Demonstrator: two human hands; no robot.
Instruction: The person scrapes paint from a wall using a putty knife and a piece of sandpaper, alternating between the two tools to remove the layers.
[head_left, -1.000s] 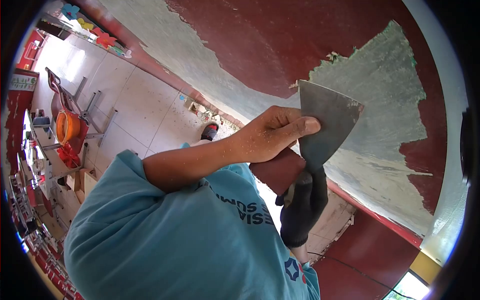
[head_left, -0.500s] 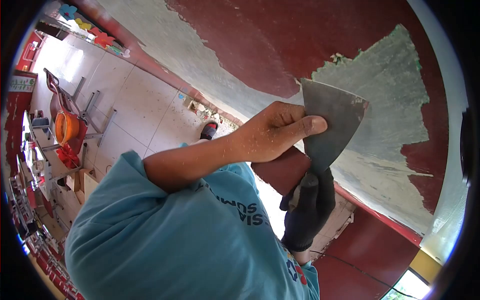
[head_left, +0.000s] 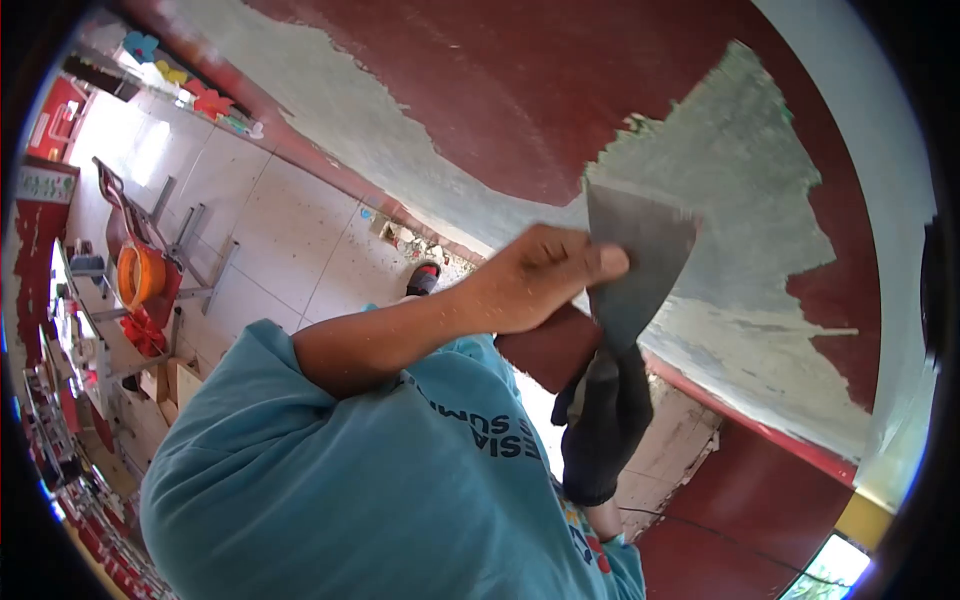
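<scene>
A scraper with a wide grey metal blade (head_left: 640,255) is held up in front of the wall. My right hand (head_left: 606,425), in a black glove, is closed around its handle below the blade. My left hand (head_left: 545,280) is bare and dusted with pale specks. Its thumb lies against the left side of the blade, and its fingers are curled. Under that hand a reddish-brown sheet (head_left: 550,348) sticks out between palm and glove. Behind the blade is a grey bared patch (head_left: 745,150) with ragged edges in the dark red wall paint (head_left: 500,90).
A chair (head_left: 125,215) with an orange roll (head_left: 140,277) and a red ribbon stands at the left. Debris (head_left: 405,238) lies on the tiled floor (head_left: 270,220) along the wall, near a shoe (head_left: 424,278). A dark cable (head_left: 720,535) crosses the lower right.
Over the last half second both hands and the scraper have shifted slightly left and down in view. The wall patch has also shifted left. The blade now looks blurred.
</scene>
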